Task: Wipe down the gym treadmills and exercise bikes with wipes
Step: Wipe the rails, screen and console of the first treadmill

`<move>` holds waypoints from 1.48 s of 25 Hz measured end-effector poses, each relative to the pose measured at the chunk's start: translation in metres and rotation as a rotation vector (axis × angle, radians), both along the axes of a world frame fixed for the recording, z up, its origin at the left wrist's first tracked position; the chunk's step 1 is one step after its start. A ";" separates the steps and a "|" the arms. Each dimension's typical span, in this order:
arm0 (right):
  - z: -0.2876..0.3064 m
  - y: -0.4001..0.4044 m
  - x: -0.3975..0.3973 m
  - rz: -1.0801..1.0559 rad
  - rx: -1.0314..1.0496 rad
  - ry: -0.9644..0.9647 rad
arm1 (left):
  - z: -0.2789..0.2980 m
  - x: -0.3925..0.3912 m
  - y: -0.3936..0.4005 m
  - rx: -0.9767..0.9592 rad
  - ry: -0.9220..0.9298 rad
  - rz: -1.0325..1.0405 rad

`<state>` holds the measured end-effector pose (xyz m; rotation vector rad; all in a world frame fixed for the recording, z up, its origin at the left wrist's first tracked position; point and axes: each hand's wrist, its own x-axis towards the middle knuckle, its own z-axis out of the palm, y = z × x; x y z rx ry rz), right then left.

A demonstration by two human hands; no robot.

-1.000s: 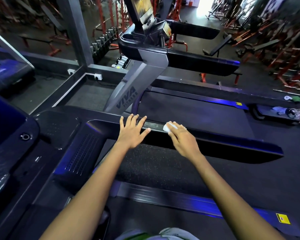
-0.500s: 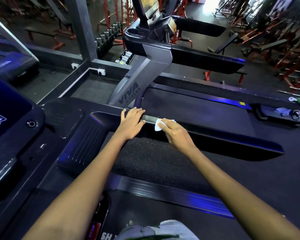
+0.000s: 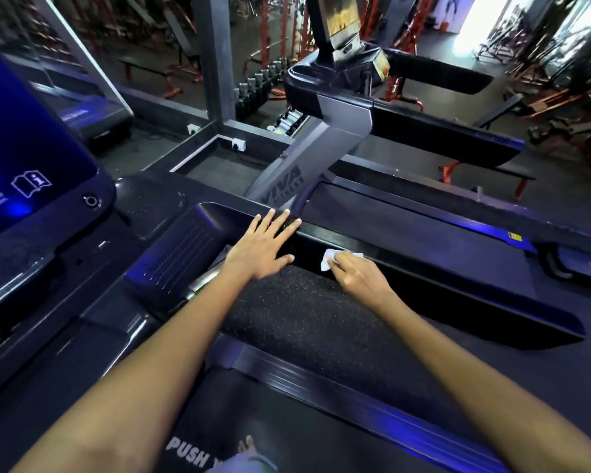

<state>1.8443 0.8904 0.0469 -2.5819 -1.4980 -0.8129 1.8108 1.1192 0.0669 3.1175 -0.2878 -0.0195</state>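
Crumpled under the right hand [image 3: 359,279], wipe [image 3: 329,259] looks white.

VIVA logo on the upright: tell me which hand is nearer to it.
Left. The left hand rests flat just below the VIVA logo; the right hand is lower right, pressing the wipe.

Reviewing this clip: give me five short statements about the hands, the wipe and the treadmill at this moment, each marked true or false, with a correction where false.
1. The right hand holds the white wipe. True.
2. The left hand is curled round a spray bottle. False: it lies flat with fingers spread on the treadmill handrail, holding nothing.
3. The wipe is against the dark handrail, to the right of the left hand. True.
4. The grey upright of the next treadmill reads VIVA. True.
5. The two hands overlap on the wipe. False: they are apart, and only the right hand touches it.
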 end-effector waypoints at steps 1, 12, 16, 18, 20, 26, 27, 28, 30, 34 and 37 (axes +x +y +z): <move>-0.002 0.007 0.003 0.012 0.009 -0.020 | -0.001 0.001 0.000 0.010 -0.008 -0.009; -0.025 0.034 0.009 0.062 -0.005 -0.213 | -0.005 0.006 0.004 -0.049 -0.031 0.005; -0.037 0.060 0.012 0.048 -0.033 -0.204 | -0.003 0.007 0.005 -0.049 -0.023 0.002; -0.054 0.037 0.010 0.097 -0.126 -0.209 | -0.004 0.007 0.005 -0.057 -0.018 0.002; -0.054 0.010 0.005 0.103 -0.024 -0.147 | -0.005 0.008 0.005 -0.061 -0.019 0.000; -0.031 0.025 0.004 0.020 0.173 -0.216 | -0.006 0.008 0.006 -0.077 -0.024 0.001; -0.034 0.029 0.005 0.006 0.165 -0.242 | -0.006 0.009 0.006 -0.080 -0.020 0.002; -0.038 0.028 0.005 -0.002 0.159 -0.264 | -0.006 0.009 0.005 -0.080 -0.015 0.003; -0.047 0.012 0.001 -0.009 0.151 -0.273 | -0.005 0.009 0.005 -0.060 -0.009 0.004; -0.041 -0.017 -0.007 -0.132 0.287 -0.241 | -0.005 0.007 0.003 0.025 -0.004 0.004; -0.033 -0.001 -0.009 -0.210 0.423 -0.220 | -0.004 0.006 0.001 0.059 0.000 0.001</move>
